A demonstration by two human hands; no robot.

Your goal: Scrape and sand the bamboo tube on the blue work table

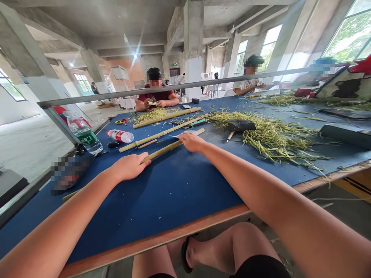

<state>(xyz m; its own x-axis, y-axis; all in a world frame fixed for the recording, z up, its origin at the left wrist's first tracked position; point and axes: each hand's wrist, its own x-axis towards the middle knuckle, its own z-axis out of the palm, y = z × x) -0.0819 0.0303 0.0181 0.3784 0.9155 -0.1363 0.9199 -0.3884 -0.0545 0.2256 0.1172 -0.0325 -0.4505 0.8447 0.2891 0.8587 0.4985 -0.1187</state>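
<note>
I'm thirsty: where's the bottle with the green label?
At the left of the head view, the green-labelled bottle is on the table, left of the red-labelled bottle.

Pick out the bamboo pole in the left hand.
The nearest bamboo pole, running from the left hand past the right hand; the other poles lie farther back.

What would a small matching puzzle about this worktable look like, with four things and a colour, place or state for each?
Things:
1. Left hand
2. Red-labelled bottle
3. Tabletop
4. Loose shavings

Descriptions:
A. Plain blue
B. Yellow-green, heaped beyond the right forearm
C. Lying on its side
D. Gripping a bamboo strip

Right pairs: 1-D, 2-C, 3-A, 4-B.
</note>
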